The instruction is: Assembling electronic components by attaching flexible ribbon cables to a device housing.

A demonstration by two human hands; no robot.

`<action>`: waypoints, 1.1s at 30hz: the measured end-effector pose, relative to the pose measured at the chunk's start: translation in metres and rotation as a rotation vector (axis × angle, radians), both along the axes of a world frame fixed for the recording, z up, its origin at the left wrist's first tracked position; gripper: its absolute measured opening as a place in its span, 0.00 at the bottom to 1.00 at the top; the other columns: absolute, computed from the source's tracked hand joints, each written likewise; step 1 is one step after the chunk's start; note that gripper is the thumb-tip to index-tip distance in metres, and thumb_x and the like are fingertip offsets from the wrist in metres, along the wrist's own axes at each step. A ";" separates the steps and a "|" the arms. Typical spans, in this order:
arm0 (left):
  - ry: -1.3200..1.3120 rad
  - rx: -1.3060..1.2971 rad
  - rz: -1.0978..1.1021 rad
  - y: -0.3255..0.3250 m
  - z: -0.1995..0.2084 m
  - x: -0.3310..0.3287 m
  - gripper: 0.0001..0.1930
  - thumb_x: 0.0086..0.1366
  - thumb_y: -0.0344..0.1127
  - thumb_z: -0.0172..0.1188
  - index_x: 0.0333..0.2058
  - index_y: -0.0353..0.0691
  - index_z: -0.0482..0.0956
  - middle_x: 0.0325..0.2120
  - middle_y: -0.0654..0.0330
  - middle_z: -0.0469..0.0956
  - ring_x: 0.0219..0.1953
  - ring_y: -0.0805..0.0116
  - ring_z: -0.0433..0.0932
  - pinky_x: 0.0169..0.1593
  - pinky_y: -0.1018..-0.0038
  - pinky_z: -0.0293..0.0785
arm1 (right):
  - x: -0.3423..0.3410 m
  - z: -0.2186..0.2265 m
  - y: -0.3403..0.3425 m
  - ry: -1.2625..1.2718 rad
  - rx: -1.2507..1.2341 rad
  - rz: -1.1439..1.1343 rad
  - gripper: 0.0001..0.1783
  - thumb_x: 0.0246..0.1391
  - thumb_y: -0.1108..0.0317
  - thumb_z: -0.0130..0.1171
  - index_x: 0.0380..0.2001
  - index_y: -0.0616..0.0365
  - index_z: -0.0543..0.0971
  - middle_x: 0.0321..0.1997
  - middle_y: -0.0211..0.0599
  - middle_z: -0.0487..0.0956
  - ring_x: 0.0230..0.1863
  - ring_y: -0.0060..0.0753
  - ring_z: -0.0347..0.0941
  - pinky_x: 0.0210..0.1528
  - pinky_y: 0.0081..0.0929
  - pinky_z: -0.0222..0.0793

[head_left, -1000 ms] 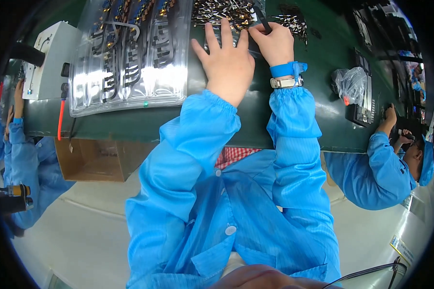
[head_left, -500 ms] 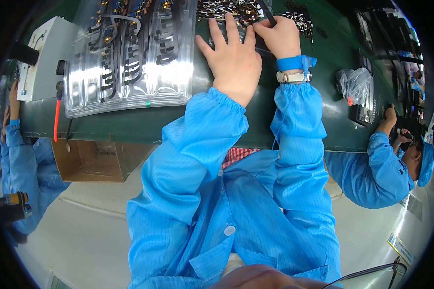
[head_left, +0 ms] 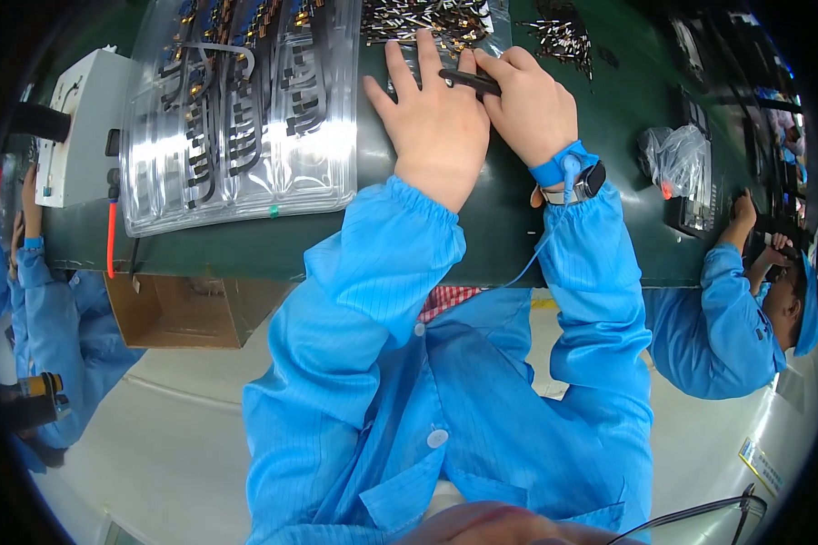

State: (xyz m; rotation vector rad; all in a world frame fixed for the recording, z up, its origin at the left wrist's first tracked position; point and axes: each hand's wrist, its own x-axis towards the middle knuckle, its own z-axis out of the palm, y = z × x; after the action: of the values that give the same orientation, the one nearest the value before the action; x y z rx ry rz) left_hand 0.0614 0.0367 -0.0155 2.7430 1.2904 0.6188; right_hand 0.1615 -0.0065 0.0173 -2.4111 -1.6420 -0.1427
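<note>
My left hand (head_left: pixel 443 127) lies with its fingers spread just below a heap of small black, silver and gold parts (head_left: pixel 432 20). What is under its palm stays hidden. In my right hand (head_left: pixel 534 107) is a slim black pen-shaped tool (head_left: pixel 471 82), gripped between thumb and fingers. The tool points left across the back of my left hand's fingers. To the left sits a clear plastic tray (head_left: pixel 323 186) with rows of black flexible cable strips (head_left: pixel 244 127) bearing gold and blue ends.
A second small pile of parts (head_left: pixel 562 38) lies at the far right on the green table (head_left: pixel 623 204). A crumpled clear bag (head_left: pixel 675 156) rests further right. At left stands a white box-shaped device (head_left: pixel 86 127). A cardboard box (head_left: pixel 177 313) is below the table edge. People in blue work on both sides.
My right hand has come nearer and turned, and the black tool has swung from pointing away to lying sideways over my left hand. My left hand stays nearly in place.
</note>
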 end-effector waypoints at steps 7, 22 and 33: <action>-0.028 -0.028 -0.003 0.002 0.001 -0.003 0.22 0.57 0.42 0.51 0.52 0.60 0.67 0.58 0.53 0.55 0.59 0.43 0.52 0.53 0.39 0.53 | 0.003 -0.004 0.000 0.061 0.081 0.026 0.15 0.44 0.67 0.53 0.39 0.48 0.77 0.35 0.35 0.74 0.32 0.43 0.75 0.32 0.35 0.72; -0.058 -0.005 -0.027 0.000 0.008 -0.006 0.22 0.55 0.41 0.52 0.51 0.57 0.69 0.58 0.51 0.55 0.58 0.41 0.53 0.51 0.39 0.56 | 0.018 -0.014 0.016 0.203 0.273 -0.045 0.09 0.44 0.64 0.59 0.31 0.53 0.80 0.32 0.33 0.75 0.34 0.40 0.74 0.34 0.34 0.70; -0.139 0.033 0.004 0.010 0.003 -0.001 0.21 0.57 0.45 0.51 0.52 0.58 0.68 0.57 0.47 0.54 0.58 0.39 0.52 0.51 0.39 0.56 | 0.013 0.005 0.001 0.166 0.298 -0.153 0.11 0.41 0.64 0.58 0.28 0.58 0.79 0.31 0.37 0.75 0.33 0.43 0.74 0.34 0.36 0.71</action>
State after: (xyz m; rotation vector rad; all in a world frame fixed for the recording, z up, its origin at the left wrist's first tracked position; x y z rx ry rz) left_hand 0.0604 0.0468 -0.0125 2.6680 1.2665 0.8221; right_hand 0.1744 -0.0058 0.0226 -2.2516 -1.2657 -0.1911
